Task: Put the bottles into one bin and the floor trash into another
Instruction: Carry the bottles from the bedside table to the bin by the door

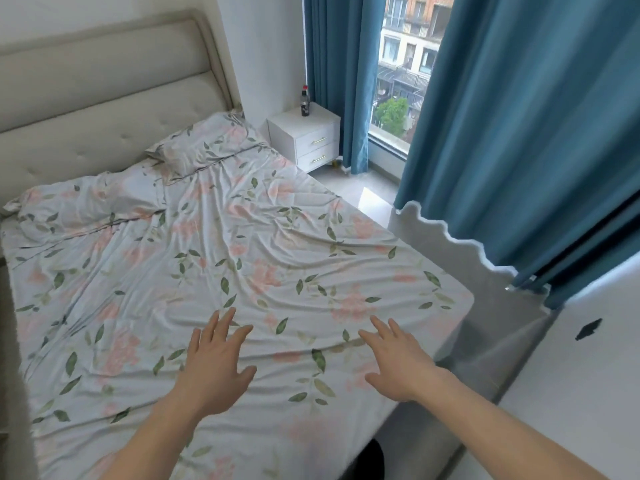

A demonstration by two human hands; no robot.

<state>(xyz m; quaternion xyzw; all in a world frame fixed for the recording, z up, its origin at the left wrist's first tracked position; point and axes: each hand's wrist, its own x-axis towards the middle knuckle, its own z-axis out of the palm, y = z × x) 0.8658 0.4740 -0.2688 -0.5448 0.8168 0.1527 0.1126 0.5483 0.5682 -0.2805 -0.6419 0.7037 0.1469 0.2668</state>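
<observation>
A dark bottle (304,101) with a red cap stands upright on the white nightstand (304,136) at the far side of the bed, beside the blue curtain. My left hand (216,365) and my right hand (398,362) are both stretched out over the foot of the bed, fingers spread, holding nothing. Both hands are far from the bottle. No bin and no floor trash shows in this view.
A bed (207,271) with a floral sheet and two pillows fills most of the view. Blue curtains (519,116) frame a window on the right. A narrow strip of pale floor (360,192) runs between bed and window. A white, wavy-edged piece of furniture (588,375) stands at the right.
</observation>
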